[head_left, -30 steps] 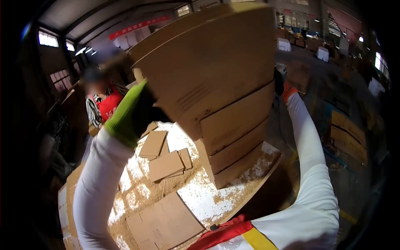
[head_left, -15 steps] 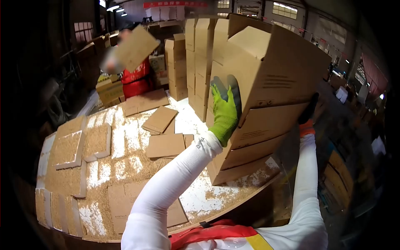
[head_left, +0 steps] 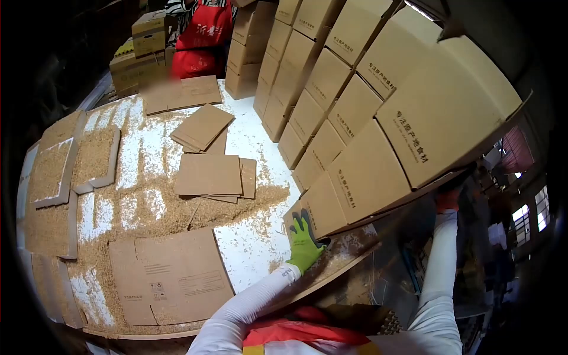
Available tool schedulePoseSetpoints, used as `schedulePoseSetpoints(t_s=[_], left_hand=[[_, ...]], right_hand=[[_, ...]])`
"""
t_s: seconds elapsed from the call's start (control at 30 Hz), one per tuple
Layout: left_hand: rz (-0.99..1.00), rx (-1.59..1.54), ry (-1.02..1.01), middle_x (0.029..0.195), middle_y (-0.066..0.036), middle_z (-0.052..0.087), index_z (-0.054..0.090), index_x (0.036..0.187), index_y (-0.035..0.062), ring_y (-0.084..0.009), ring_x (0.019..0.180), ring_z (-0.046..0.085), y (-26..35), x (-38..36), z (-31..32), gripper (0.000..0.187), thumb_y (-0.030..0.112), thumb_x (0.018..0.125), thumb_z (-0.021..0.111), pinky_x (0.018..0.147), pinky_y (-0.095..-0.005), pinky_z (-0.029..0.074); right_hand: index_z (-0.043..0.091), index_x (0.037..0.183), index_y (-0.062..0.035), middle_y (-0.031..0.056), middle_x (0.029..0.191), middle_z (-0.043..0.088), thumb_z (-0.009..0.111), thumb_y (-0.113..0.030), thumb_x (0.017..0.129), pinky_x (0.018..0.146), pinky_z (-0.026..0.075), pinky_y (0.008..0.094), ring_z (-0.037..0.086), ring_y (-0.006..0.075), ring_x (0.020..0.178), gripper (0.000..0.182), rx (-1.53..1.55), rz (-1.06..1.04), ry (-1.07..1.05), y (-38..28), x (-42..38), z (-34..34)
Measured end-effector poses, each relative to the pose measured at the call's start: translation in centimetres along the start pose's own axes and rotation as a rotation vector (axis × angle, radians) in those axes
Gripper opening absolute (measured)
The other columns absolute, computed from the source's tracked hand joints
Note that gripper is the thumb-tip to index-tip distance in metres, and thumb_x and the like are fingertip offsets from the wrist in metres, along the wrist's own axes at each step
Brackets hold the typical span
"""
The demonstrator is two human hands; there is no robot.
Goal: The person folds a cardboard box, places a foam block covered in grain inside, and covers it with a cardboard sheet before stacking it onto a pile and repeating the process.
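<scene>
My left hand point(head_left: 305, 244), in a green glove with grey fingertips, presses spread fingers against the bottom carton point(head_left: 322, 207) of the nearest stack. It is open and low, near the table's front edge. My right hand point(head_left: 448, 198), in a dark and orange glove, is at the right side of this stack; shadow and the carton hide its fingers. Above the bottom carton sit a middle carton point(head_left: 370, 171) and a larger-looking top carton point(head_left: 444, 112) with open flaps. Printed characters mark their faces. The stack appears to lean right in the view.
More carton stacks point(head_left: 305, 65) stand behind. Loose cardboard sheets point(head_left: 210, 174) and a flattened carton point(head_left: 171, 278) lie on the white table point(head_left: 242, 251), strewn with wood shavings. Shavings-covered slabs point(head_left: 97, 157) are at left. A person in a red apron point(head_left: 204, 35) stands across the table.
My left hand has slid from the stack's upper side down to its bottom carton. The view has tipped down, and the cartons' printed faces now show. The far person's raised cardboard sheet is out of view.
</scene>
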State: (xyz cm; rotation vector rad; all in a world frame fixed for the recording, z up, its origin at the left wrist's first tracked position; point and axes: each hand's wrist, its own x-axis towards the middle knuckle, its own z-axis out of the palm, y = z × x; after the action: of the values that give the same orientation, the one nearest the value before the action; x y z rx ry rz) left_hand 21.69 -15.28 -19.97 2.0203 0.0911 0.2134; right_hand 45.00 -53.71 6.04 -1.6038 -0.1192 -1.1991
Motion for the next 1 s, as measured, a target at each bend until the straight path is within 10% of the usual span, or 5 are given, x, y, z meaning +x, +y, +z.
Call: schedulePoseSetpoints(t_s=[0.63,0.77,0.87,1.0], left_hand=[[-0.049,-0.003,-0.032,0.153,-0.038,-0.005,-0.004,0.151,-0.0043,-0.0571,0.140,0.006,3.1,8.0,9.5,0.120,0.043,0.076,0.077,0.116,-0.0543,0.015],[0.056,-0.264,-0.339,0.155,-0.029,0.021,0.012,0.155,0.0083,-0.0387,0.128,0.048,-3.3,8.3,4.4,0.098,0.027,0.081,0.075,0.101,-0.0474,0.043],[-0.193,-0.475,-0.106,0.135,-0.017,0.057,0.046,0.141,0.0068,-0.0259,0.115,0.060,-7.5,3.0,-3.0,0.059,0.017,0.087,0.068,0.091,-0.0350,0.051],[-0.196,-0.597,0.251,0.128,-0.011,0.060,0.054,0.132,-0.0009,-0.0198,0.116,0.057,-10.0,-10.5,-18.0,0.043,-0.001,0.089,0.057,0.101,-0.0311,0.044]], right_hand=[[0.027,0.151,-0.0069,0.0173,0.156,0.026,0.038,-0.029,0.098,0.109,0.024,0.0588,0.031,0.0394,0.138,0.059,-0.305,-0.033,0.040,5.4,5.5,7.5],[0.028,0.151,-0.0067,0.0184,0.156,0.027,0.039,-0.028,0.097,0.108,0.024,0.0620,0.031,0.0415,0.138,0.059,-0.503,0.016,-0.020,7.2,2.0,6.6],[0.029,0.151,-0.0066,0.0192,0.155,0.028,0.039,-0.027,0.097,0.107,0.024,0.0644,0.032,0.0430,0.137,0.059,-0.966,0.066,-0.090,9.1,-3.6,5.4],[0.031,0.150,-0.0064,0.0202,0.155,0.028,0.039,-0.026,0.096,0.106,0.025,0.0676,0.032,0.0451,0.137,0.059,-2.362,-0.199,-0.859,13.4,-15.3,4.3]])
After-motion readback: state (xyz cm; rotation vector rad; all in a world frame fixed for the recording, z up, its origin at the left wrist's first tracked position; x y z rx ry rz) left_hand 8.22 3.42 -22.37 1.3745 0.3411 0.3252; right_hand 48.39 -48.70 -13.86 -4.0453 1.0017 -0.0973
